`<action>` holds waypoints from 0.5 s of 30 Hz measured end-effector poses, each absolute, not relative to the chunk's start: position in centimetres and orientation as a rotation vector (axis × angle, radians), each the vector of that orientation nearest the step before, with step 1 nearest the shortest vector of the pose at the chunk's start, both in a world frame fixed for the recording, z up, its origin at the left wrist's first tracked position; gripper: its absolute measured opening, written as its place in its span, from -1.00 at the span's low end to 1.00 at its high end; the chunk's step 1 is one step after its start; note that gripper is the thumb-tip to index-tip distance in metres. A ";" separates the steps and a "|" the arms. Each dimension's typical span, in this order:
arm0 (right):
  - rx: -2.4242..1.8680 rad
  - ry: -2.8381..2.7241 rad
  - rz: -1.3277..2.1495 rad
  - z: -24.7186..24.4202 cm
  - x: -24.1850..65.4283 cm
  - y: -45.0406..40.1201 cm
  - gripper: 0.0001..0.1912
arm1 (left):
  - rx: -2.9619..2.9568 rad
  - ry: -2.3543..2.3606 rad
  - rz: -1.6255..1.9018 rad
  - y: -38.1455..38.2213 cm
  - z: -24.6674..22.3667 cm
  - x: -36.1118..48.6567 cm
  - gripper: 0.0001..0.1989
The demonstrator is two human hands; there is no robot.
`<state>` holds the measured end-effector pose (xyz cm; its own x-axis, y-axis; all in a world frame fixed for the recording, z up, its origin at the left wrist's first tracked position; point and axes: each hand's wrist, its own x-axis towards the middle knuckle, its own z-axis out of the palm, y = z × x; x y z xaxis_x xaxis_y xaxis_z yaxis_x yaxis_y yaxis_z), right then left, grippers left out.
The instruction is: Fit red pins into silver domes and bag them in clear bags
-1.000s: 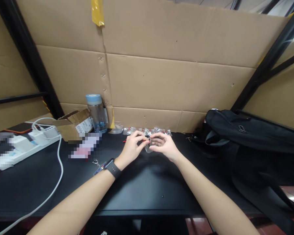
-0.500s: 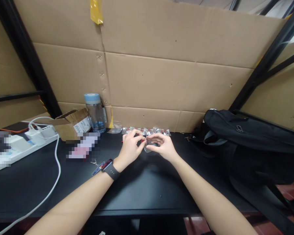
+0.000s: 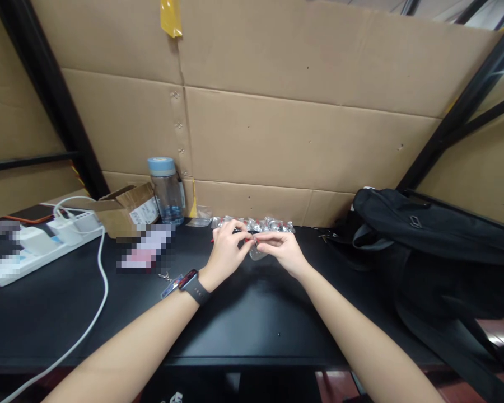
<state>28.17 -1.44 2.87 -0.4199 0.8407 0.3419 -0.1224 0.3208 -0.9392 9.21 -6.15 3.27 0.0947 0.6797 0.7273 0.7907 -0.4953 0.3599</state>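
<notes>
Above the black table, my left hand and my right hand meet fingertip to fingertip. Each is closed in a pinch at a small, thin, dark piece with a bit of red beside it; it is too small to name. Just under the fingertips shows a small clear plastic bag; whether it hangs from my fingers or lies on the table I cannot tell. Behind my hands, several small clear bags with red and silvery bits lie in a row along the cardboard wall.
At left are a white power strip with a cable, an open cardboard box, a blue-lidded bottle and a key ring tag. A black backpack fills the right side. Cardboard walls the back.
My right thumb and fingers have closed from a wider curve into a pinch near my left fingertips. My left hand has hardly moved. The view has shifted slightly.
</notes>
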 end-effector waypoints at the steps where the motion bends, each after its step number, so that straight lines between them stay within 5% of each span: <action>1: -0.660 -1.646 1.251 3.0 28.2 -1.5 -0.66 | -2.222 -1.541 -1.381 -6.1 3.2 9.2 -0.88; 10: -0.710 -1.707 1.159 2.6 28.2 -1.4 -0.72 | -2.260 -1.648 -1.540 -5.8 2.8 9.6 -0.88; 15: -0.685 -2.015 0.758 3.4 28.6 -1.6 -0.80 | -2.381 -1.594 -1.636 -5.5 2.4 9.4 -0.84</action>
